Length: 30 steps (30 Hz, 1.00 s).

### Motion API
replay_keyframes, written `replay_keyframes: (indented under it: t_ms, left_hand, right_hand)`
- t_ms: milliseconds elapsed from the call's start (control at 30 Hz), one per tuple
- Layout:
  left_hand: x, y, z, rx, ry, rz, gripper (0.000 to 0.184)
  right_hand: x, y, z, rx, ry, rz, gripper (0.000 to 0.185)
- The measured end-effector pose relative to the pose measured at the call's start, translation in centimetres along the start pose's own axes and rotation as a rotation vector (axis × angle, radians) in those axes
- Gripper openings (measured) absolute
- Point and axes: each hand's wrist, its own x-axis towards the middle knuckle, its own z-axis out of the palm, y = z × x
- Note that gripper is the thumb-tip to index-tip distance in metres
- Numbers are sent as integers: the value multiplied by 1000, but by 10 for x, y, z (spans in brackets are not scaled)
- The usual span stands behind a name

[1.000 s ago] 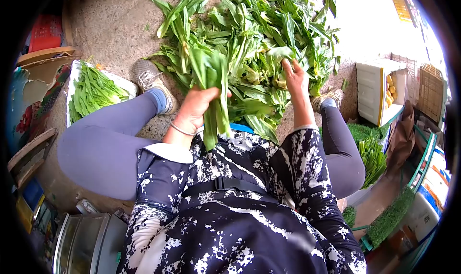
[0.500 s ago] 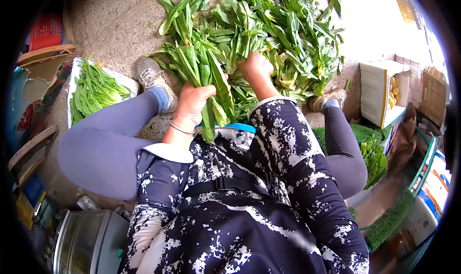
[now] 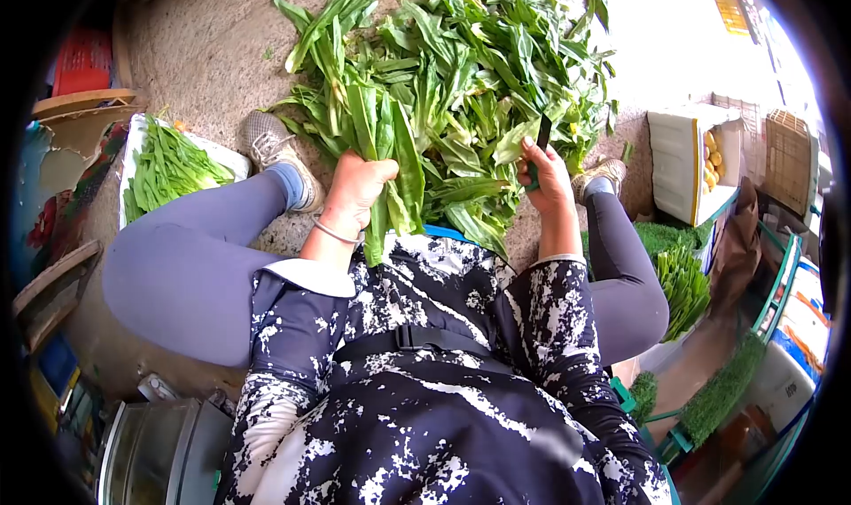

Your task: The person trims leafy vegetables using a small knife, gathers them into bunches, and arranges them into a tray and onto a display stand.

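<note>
A bunch of long green leafy stalks (image 3: pixel 408 173) is gripped in my left hand (image 3: pixel 355 190), with leaves pointing up and others hanging below the fist. My right hand (image 3: pixel 547 179) is closed around the green handle of a small knife (image 3: pixel 544 133), its dark blade pointing up. A pale leaf (image 3: pixel 516 142) lies against the thumb and blade of that hand. Beyond both hands a large heap of leafy greens (image 3: pixel 479 71) spreads over the floor between my feet.
To the left, a white foam tray (image 3: pixel 232 161) holds bundled greens (image 3: pixel 173 173). At the right stands a white foam box (image 3: pixel 674 164) with yellowish round items, beside a woven basket (image 3: pixel 789 164). More upright greens (image 3: pixel 683 292) stand near my right knee, and grey drawers (image 3: pixel 155 456) at lower left.
My right hand has moved from beside the left-hand bunch out to the right, and the knife and a pale leaf now show at it. My left hand stays nearly in place with the bunch.
</note>
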Motion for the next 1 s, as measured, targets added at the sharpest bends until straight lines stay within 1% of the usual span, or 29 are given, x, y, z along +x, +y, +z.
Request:
replay_keyframes:
  t_ms: [67, 100, 167, 267, 300, 333, 367, 400, 433, 467, 500, 533, 567, 633, 667, 733, 767, 800, 867, 933, 1000]
  left_hand:
    - [3, -6, -3, 0, -28, -30, 27]
    - [2, -4, -2, -12, 16, -46, 27]
    - [1, -1, -1, -49, 70, -103, 28]
    - [0, 1, -2, -134, 35, -118, 26]
    - [3, -1, -4, -179, 11, -139, 23]
    - [4, 2, -7, -326, -59, -299, 20]
    - [10, -5, -10, -369, -41, -282, 20]
    - [11, -5, -9, -411, -21, -266, 19]
    - [10, -5, -9, -381, -33, -219, 19]
    - [9, -6, -8, -368, 14, -200, 20]
    - [9, -7, -8, -328, 12, -143, 20]
    - [9, -7, -7, -289, 9, -84, 21]
    - [8, -8, -7, -298, -3, -80, 22]
    - [4, -2, -3, -395, -126, -74, 28]
    - [1, 1, -1, -464, -179, -65, 30]
    - [-4, 10, 5, -484, -234, -103, 39]
    - [-2, 6, 5, -353, -170, -59, 42]
    - [0, 3, 5, -350, -172, -61, 42]
    - [4, -2, 4, -340, -210, 15, 42]
    - [5, -4, 2, -357, -202, 24, 42]
    - [9, -9, -3, -466, -138, 31, 42]
  right_hand:
    - [-8, 1, 3, 22, -31, -45, 14]
    - [-12, 2, 7, -16, -13, -79, 13]
    - [-21, 4, 15, -133, 12, -127, 12]
    - [-38, 10, 25, -312, -12, -183, 15]
    - [-44, 12, 32, -424, 36, -223, 16]
    - [-50, 16, 40, -534, 83, -262, 17]
    - [-54, 22, 44, -641, 101, -318, 19]
    - [-58, 27, 46, -678, 96, -308, 19]
    - [-61, 33, 48, -725, 84, -402, 19]
    - [-64, 38, 52, -771, 73, -497, 19]
    - [-70, 36, 58, -897, 68, -592, 20]
    - [-76, 31, 64, -1004, 48, -756, 20]
    - [-78, 33, 67, -1043, 48, -791, 20]
    - [-81, 36, 70, -1129, 45, -858, 23]
    - [-81, 37, 72, -1127, 49, -856, 23]
    - [-82, 38, 72, -1206, 13, -968, 29]
    - [-82, 38, 73, -1226, 5, -996, 33]
    - [-82, 39, 73, -1224, 8, -995, 33]
    - [-82, 41, 74, -1176, 11, -1019, 35]
    - [-80, 45, 70, -1167, 36, -1059, 33]
    - [-78, 47, 69, -737, 116, -713, 21]
